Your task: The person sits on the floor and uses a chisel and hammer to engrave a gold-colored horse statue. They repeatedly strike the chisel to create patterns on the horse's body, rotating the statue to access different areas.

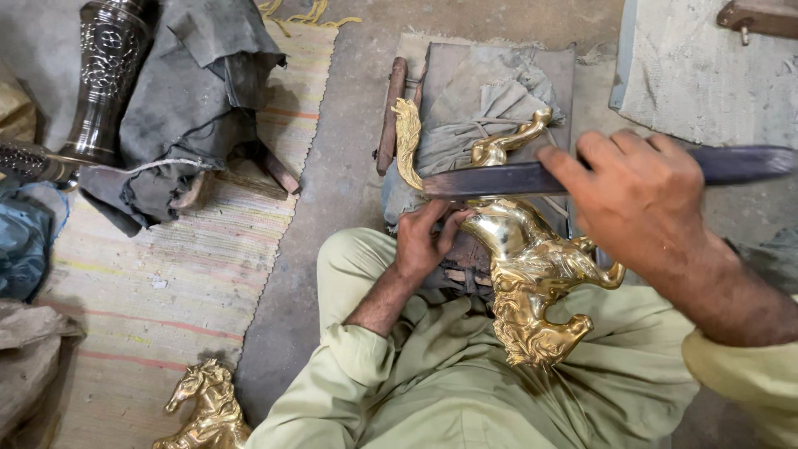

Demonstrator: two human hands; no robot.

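Seated worker's lap, seen from above. Left hand [422,239] presses on the back of a polished brass horse figure [532,274] lying across the lap and a cloth-covered block [490,91]. Right hand [636,195] grips a long dark file [499,180] laid across it. A second brass horse [208,407] stands on the striped mat [166,283]; an engraved dark vase [104,75] lies beside grey cloth [195,100].

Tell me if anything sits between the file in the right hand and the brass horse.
Nothing visible does. The right hand holds the dark file right across the brass horse, which the left hand steadies from the side.
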